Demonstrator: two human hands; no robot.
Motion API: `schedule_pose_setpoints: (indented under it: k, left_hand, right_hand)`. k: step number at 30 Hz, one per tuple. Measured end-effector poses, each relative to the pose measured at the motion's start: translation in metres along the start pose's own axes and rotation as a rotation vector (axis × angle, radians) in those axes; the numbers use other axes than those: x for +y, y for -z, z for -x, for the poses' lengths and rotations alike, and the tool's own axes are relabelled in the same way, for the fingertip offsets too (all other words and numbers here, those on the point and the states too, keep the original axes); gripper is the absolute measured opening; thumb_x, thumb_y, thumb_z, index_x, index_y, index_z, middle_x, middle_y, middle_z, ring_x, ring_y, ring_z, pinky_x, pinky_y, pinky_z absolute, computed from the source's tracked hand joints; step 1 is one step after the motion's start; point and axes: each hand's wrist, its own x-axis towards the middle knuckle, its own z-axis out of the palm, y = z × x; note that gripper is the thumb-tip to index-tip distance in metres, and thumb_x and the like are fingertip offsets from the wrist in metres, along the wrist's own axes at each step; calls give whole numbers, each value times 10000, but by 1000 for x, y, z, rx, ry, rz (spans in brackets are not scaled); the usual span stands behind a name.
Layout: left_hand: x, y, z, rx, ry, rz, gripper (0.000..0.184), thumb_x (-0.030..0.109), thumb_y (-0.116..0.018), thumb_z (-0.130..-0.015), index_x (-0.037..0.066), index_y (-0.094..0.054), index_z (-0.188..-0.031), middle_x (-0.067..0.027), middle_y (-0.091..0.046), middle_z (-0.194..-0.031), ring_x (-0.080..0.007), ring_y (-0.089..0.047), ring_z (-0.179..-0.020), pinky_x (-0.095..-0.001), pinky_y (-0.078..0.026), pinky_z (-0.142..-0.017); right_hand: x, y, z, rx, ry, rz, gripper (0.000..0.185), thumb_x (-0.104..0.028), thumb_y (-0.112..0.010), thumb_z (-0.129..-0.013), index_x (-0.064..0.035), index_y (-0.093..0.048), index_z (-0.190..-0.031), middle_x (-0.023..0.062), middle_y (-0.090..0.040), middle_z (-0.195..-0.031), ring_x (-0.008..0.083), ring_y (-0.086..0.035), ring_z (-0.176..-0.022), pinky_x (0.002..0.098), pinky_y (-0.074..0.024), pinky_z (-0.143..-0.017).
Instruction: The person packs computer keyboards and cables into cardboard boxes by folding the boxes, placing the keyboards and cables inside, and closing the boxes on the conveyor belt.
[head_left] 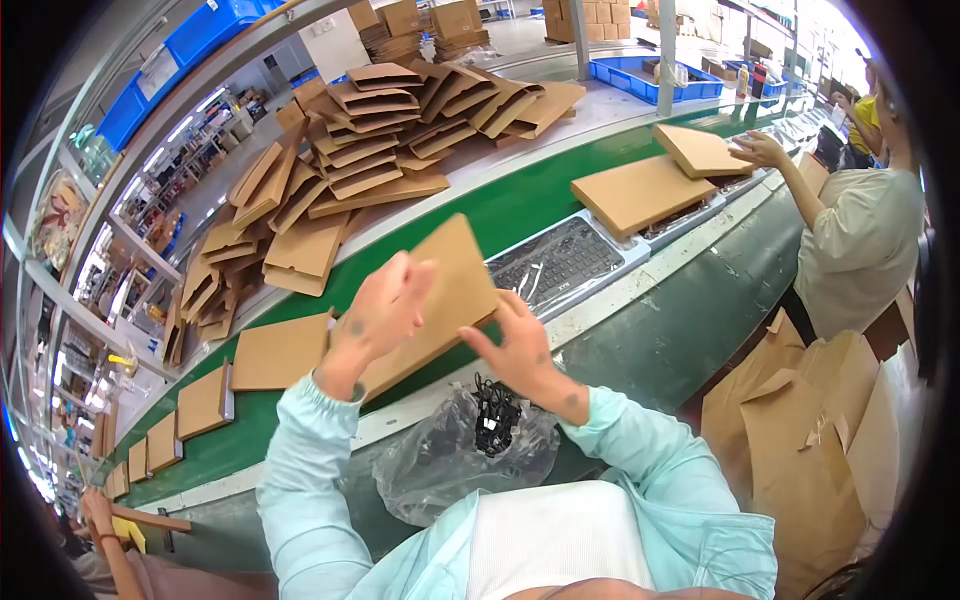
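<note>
A flat brown cardboard box [462,275] lies tilted at the belt's near side, in front of me. My right hand [525,350] grips its right edge, thumb and fingers apart around the corner. Over the box's left part is my left hand [385,310], its fingers curled and raised; whether anything is in them is hidden. To the right, a black keyboard [560,262] in clear wrap sits in a pale tray [632,258] on the green belt [375,262]. Below my hands, a clear plastic bag [425,465] holds black coiled cables [494,415].
Flat cardboard boxes [375,150] are heaped beyond the belt. More boxes [275,352] line the belt at left, and two boxes [640,192] lie at right. A co-worker [865,230] reaches over the belt at right; another person's arm [105,525] shows at lower left. Brown paper [800,450] stands at lower right.
</note>
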Motion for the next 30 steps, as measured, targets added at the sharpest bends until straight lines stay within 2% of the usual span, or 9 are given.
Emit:
schedule_pose_setpoints:
  k: [3,5,8,11,12,13,15,19,30]
  left_hand:
    - [38,-15,-30,-56,-149,-778,665,624,-615,-867,-28,-582,-743,-148,-632,-636,-220,-678,-628,-317,-524,-527]
    - [72,-11,-41,-389,197,-554,563,484,-588,-897,-51,-578,-723,-178,-670,-678,-255,-692,-577,-348,-530,-511]
    - [46,-7,-62,-479,252,-497,414,324,-518,-912,-61,-593,-779,-169,-669,-657,-268,-677,-514,-349,-541,-520]
    - [8,-1,-66,-286,149,-299,302,191,-450,-902,-61,-610,-858,-133,-673,-675,-262,-681,-532,-349,-542,-519]
    - [-35,-6,-74,-152,-27,-184,342,242,-453,-909,-8,-645,-775,-127,-682,-711,-222,-623,-517,-335,-520,-540]
    - [-71,-23,-81,-119,-46,12,319,230,-447,-922,5,-634,-795,-105,-667,-710,-199,-604,-513,-322,-503,-523]
    - [-120,-53,-86,-37,-97,401,274,206,-436,-949,31,-613,-834,-62,-637,-708,-153,-567,-504,-296,-468,-488]
    - [-153,-106,-72,-185,83,501,197,181,-452,-968,75,-577,-859,8,-530,-631,-84,-468,-475,-242,-350,-422]
    - [-187,-100,-70,-142,-67,251,185,151,-501,-888,16,-525,-764,-56,-488,-669,-149,-483,-625,-317,-400,-579]
  right_hand:
    - [-20,-1,3,-45,81,23,352,-189,-798,-790,-15,-641,-1052,160,-616,-1135,358,-624,-990,415,-522,-816]
    - [-20,1,-4,-96,126,5,370,-169,-796,-794,-33,-637,-1099,161,-613,-1096,354,-619,-994,422,-521,-814]
    - [10,34,-25,-319,269,51,339,-146,-821,-732,-78,-666,-1026,87,-625,-1076,316,-606,-1030,411,-496,-877]
    - [81,87,-39,-420,303,458,317,-121,-828,-677,-123,-684,-959,36,-628,-1021,284,-607,-1000,409,-473,-904]
    - [114,103,-33,-438,254,515,292,-94,-816,-681,-119,-684,-940,38,-631,-998,284,-605,-979,402,-488,-866]
    - [142,115,-26,-455,205,573,269,-67,-803,-685,-114,-684,-922,39,-633,-975,285,-603,-958,395,-502,-829]
    - [168,127,-23,-448,11,284,230,-62,-797,-689,-98,-672,-879,54,-633,-917,275,-604,-929,390,-500,-815]
    - [173,125,-25,-375,58,203,181,-26,-772,-710,-75,-661,-845,66,-632,-868,271,-608,-884,380,-496,-800]
    - [169,114,-31,-460,79,172,165,-25,-767,-718,-71,-665,-840,51,-646,-881,275,-600,-892,385,-487,-804]
